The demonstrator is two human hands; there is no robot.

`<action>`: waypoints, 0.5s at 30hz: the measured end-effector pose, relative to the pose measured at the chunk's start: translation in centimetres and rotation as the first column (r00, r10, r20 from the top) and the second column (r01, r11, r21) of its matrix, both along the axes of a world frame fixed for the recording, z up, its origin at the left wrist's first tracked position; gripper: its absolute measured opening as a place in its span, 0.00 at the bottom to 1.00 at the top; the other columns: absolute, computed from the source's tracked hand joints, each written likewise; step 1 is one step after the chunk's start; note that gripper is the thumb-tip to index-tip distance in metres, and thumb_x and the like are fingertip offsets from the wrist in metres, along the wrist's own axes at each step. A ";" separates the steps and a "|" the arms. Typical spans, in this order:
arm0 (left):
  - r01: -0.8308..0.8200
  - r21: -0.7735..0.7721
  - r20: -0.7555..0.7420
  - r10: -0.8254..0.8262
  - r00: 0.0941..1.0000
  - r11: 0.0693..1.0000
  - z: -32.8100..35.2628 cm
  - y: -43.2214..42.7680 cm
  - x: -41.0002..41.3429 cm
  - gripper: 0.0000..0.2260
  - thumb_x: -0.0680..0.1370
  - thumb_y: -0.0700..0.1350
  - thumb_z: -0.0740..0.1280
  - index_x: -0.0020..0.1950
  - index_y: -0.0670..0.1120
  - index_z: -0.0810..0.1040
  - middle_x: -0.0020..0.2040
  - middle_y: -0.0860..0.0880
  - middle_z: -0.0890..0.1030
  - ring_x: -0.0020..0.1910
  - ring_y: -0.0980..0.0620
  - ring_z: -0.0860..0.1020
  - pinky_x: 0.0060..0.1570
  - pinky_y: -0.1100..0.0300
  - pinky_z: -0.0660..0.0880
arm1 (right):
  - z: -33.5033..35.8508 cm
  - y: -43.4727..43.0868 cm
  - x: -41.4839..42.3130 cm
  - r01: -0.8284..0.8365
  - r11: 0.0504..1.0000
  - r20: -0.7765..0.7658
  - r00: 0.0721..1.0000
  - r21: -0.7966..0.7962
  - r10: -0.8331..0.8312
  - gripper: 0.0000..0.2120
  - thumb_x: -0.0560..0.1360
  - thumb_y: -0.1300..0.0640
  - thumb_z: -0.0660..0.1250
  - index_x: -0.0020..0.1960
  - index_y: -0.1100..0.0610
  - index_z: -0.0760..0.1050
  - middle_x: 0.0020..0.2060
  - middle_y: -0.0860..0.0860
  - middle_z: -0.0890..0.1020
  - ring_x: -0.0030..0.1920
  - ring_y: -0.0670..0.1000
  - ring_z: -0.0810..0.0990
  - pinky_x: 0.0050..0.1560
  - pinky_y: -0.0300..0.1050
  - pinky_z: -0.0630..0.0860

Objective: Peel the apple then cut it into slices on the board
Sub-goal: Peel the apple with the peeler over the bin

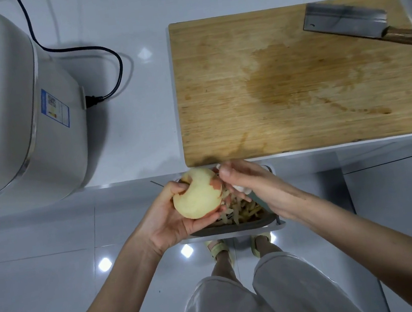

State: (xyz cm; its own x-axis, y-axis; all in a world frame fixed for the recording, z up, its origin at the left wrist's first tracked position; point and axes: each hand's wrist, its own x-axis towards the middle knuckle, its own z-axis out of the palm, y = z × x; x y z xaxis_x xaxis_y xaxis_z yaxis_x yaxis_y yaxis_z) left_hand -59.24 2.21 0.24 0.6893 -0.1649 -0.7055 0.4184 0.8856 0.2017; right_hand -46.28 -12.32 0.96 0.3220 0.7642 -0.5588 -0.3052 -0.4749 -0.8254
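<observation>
My left hand (167, 218) grips a mostly peeled apple (197, 196), pale yellow with a small patch of red skin left on its right side. My right hand (249, 184) holds a peeler (253, 196) with a white head and dark green handle against that red patch. Both hands are over a bin below the counter edge. The wooden cutting board (298, 107) lies on the counter beyond, wet in the middle. A cleaver (346, 19) with a wooden handle lies at the board's far right corner.
A grey waste bin (273, 221) holding peel strips stands on the floor under my hands. A white rice cooker (9, 103) with a black power cord (107, 53) sits on the counter at the left. My legs and feet are below.
</observation>
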 end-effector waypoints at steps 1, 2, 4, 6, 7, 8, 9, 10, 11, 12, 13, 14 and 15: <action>0.005 -0.003 0.012 -0.005 1.000 1.000 0.0 -0.1 0.1 0.28 0.52 0.42 0.81 0.51 0.38 0.83 0.49 0.32 0.80 0.46 0.34 0.81 0.37 0.50 0.81 | 0.3 0.1 -0.1 0.014 1.000 -0.016 1.000 0.003 -0.014 0.19 0.64 0.35 0.70 0.48 0.44 0.75 0.40 0.40 0.80 0.41 0.46 0.76 0.42 0.37 0.72; 0.010 -0.002 0.023 -0.010 1.000 1.000 0.0 -0.2 0.2 0.27 0.52 0.42 0.81 0.50 0.38 0.83 0.49 0.33 0.81 0.46 0.34 0.81 0.37 0.50 0.81 | 0.5 0.2 -0.2 0.046 0.999 -0.030 0.999 0.008 -0.045 0.18 0.64 0.41 0.74 0.50 0.46 0.76 0.42 0.43 0.80 0.40 0.44 0.77 0.37 0.34 0.71; 0.008 -0.002 0.028 -0.008 1.000 1.000 -0.1 -0.4 0.3 0.26 0.52 0.42 0.82 0.49 0.39 0.84 0.49 0.33 0.81 0.45 0.35 0.81 0.38 0.51 0.81 | 0.2 0.0 -0.2 0.117 0.993 -0.041 0.992 0.024 -0.116 0.14 0.67 0.51 0.74 0.50 0.52 0.78 0.42 0.46 0.81 0.41 0.42 0.78 0.34 0.32 0.71; 0.000 -0.010 0.019 0.001 1.000 1.000 -0.1 -0.5 0.4 0.25 0.52 0.42 0.82 0.47 0.39 0.84 0.48 0.33 0.81 0.45 0.35 0.81 0.37 0.52 0.81 | 0.1 0.0 -0.4 0.172 0.985 -0.032 0.985 0.019 -0.171 0.10 0.68 0.57 0.74 0.46 0.57 0.77 0.39 0.49 0.80 0.38 0.42 0.78 0.32 0.31 0.71; -0.007 -0.025 0.006 0.007 1.000 1.000 -0.1 -0.6 0.4 0.25 0.52 0.42 0.82 0.47 0.38 0.84 0.48 0.33 0.81 0.44 0.36 0.81 0.37 0.53 0.81 | -0.1 -0.1 -0.5 0.183 0.983 -0.024 0.983 0.015 -0.183 0.10 0.66 0.58 0.74 0.45 0.59 0.76 0.37 0.50 0.78 0.37 0.42 0.77 0.31 0.30 0.70; -0.017 -0.049 -0.011 0.017 1.000 0.999 -0.2 -0.7 0.4 0.26 0.51 0.42 0.82 0.47 0.37 0.84 0.47 0.32 0.81 0.43 0.36 0.82 0.36 0.53 0.81 | -0.4 -0.2 -0.6 0.184 0.983 -0.020 0.983 0.015 -0.184 0.12 0.64 0.59 0.73 0.44 0.62 0.75 0.36 0.51 0.76 0.35 0.42 0.75 0.31 0.30 0.69; -0.026 -0.070 -0.027 0.025 0.999 0.997 -0.2 -0.8 0.4 0.26 0.51 0.42 0.82 0.47 0.36 0.84 0.47 0.32 0.81 0.42 0.37 0.82 0.35 0.54 0.81 | -0.5 -0.2 -0.7 0.178 0.984 -0.021 0.984 0.010 -0.178 0.14 0.62 0.60 0.71 0.45 0.66 0.74 0.36 0.52 0.75 0.35 0.43 0.74 0.31 0.30 0.69; -0.028 -0.084 -0.040 0.025 0.999 0.996 -0.3 -0.8 0.4 0.27 0.51 0.43 0.81 0.47 0.35 0.83 0.47 0.32 0.81 0.42 0.37 0.82 0.34 0.55 0.81 | -0.6 -0.3 -0.7 0.176 0.984 -0.020 0.984 0.000 -0.176 0.16 0.61 0.61 0.69 0.45 0.68 0.73 0.36 0.53 0.74 0.34 0.43 0.73 0.31 0.30 0.69; -0.025 -0.092 -0.050 0.020 0.999 0.995 -0.4 -0.8 0.3 0.28 0.51 0.43 0.81 0.48 0.34 0.83 0.47 0.32 0.80 0.42 0.37 0.82 0.34 0.55 0.81 | -0.7 -0.3 -0.8 0.173 0.985 -0.007 0.985 -0.013 -0.174 0.16 0.61 0.62 0.69 0.46 0.69 0.72 0.35 0.53 0.74 0.34 0.43 0.73 0.32 0.30 0.69; -0.020 -0.100 -0.061 0.014 0.998 0.995 -0.5 -0.8 0.2 0.29 0.52 0.43 0.81 0.50 0.34 0.82 0.48 0.31 0.80 0.42 0.37 0.82 0.34 0.55 0.81 | -0.8 -0.3 -0.8 0.168 0.985 0.014 0.986 -0.026 -0.168 0.15 0.62 0.64 0.68 0.46 0.69 0.73 0.35 0.53 0.74 0.34 0.44 0.74 0.34 0.32 0.70; -0.017 -0.107 -0.075 0.009 0.997 0.994 -0.6 -0.7 0.1 0.31 0.52 0.43 0.81 0.51 0.34 0.81 0.48 0.32 0.80 0.42 0.38 0.81 0.33 0.55 0.81 | -0.8 -0.2 -0.9 0.160 0.986 0.041 0.987 -0.044 -0.158 0.12 0.63 0.65 0.68 0.46 0.68 0.73 0.35 0.53 0.75 0.35 0.45 0.75 0.37 0.36 0.71; -0.010 -0.112 -0.089 0.000 0.996 0.994 -0.6 -0.8 0.0 0.32 0.52 0.44 0.81 0.53 0.34 0.80 0.49 0.32 0.80 0.41 0.38 0.81 0.32 0.56 0.80 | -0.9 -0.2 -0.9 0.151 0.987 0.079 0.986 -0.059 -0.147 0.11 0.63 0.65 0.68 0.45 0.66 0.74 0.35 0.54 0.77 0.37 0.47 0.76 0.40 0.42 0.73; 0.000 -0.112 -0.101 -0.011 0.995 0.994 -0.6 -0.8 0.0 0.31 0.53 0.45 0.81 0.53 0.33 0.80 0.48 0.32 0.80 0.40 0.39 0.81 0.31 0.56 0.80 | -1.2 -0.2 -0.9 0.142 0.987 0.120 0.984 -0.076 -0.132 0.12 0.62 0.63 0.68 0.44 0.64 0.75 0.37 0.56 0.79 0.40 0.51 0.78 0.44 0.48 0.75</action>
State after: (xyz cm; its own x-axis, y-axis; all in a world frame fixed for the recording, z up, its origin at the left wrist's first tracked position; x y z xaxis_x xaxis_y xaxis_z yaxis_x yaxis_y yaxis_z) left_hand -59.27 1.43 -0.33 0.6145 -0.2499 -0.7483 0.4363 0.8979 0.0583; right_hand -47.15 -12.56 -0.23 0.4861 0.6600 -0.5728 -0.2783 -0.5045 -0.8174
